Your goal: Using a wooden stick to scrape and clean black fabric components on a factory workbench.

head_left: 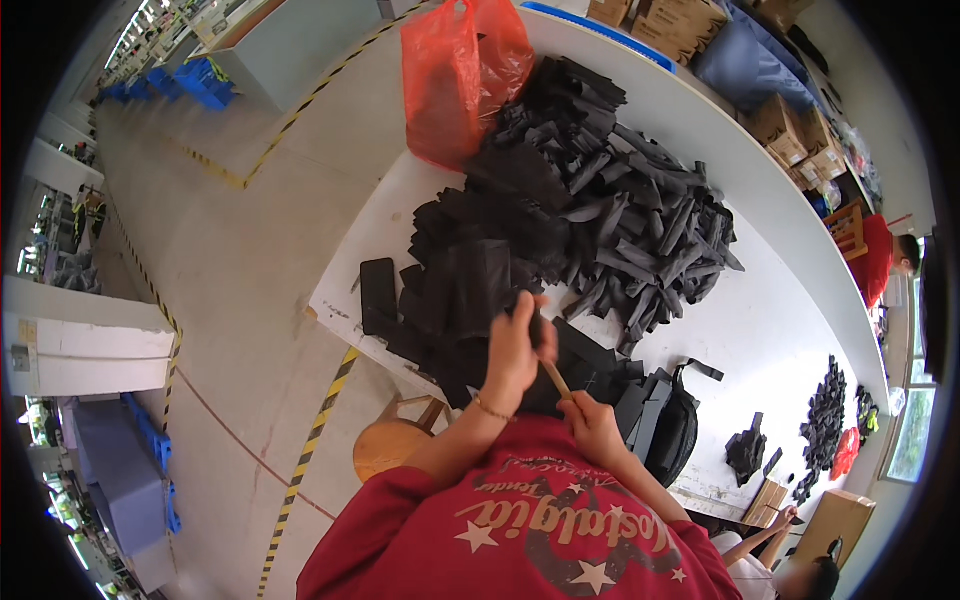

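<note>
My left hand (514,350) is closed around a small dark piece, apparently black fabric, above the near edge of the white table (770,300). Lower and to the right, my right hand (592,425) grips a thin tan stick (553,378), its upper end reaching the piece in my left hand. Whether the stick goes inside the piece cannot be made out. Just beyond my hands lie stacked flat black fabric pieces (475,285). A large heap of narrow black fabric strips (650,225) spreads behind them. A black backpack (676,435) rests at the table edge, right of my right hand.
An orange-red plastic bag (450,110) stands at the table's far left corner. A round wooden stool (390,450) is by my left arm. Another person's hands (778,525) are at the lower right, near cardboard boxes (835,525). A low partition (740,125) borders the table's far side.
</note>
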A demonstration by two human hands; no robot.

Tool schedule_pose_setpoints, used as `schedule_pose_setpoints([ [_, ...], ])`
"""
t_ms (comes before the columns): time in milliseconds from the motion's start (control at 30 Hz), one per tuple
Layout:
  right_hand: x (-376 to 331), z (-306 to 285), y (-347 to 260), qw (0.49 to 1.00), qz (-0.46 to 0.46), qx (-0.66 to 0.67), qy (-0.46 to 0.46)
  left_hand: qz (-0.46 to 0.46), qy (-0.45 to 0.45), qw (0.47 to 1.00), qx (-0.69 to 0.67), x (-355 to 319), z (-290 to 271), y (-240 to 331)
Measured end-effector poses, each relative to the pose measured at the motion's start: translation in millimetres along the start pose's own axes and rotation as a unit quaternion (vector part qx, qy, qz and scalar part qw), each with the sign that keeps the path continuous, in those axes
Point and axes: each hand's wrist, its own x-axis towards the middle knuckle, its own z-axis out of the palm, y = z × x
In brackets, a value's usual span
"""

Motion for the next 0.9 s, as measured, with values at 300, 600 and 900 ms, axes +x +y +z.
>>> schedule_pose_setpoints([
  [300, -60, -56, 17, 0.982, -0.027, -0.021, -0.184, 0.236, 0.107, 0.961, -0.093, 45, -20, 89],
  [600, 66, -10, -27, 0.976, -0.141, 0.078, 0.150, 0.005, 0.126, 0.982, -0.141, 44, 8, -17],
  [900, 84, -33, -49, 0.952, -0.240, -0.081, 0.169, 0.008, -0.253, 0.896, 0.364, 5, 22, 18],
])
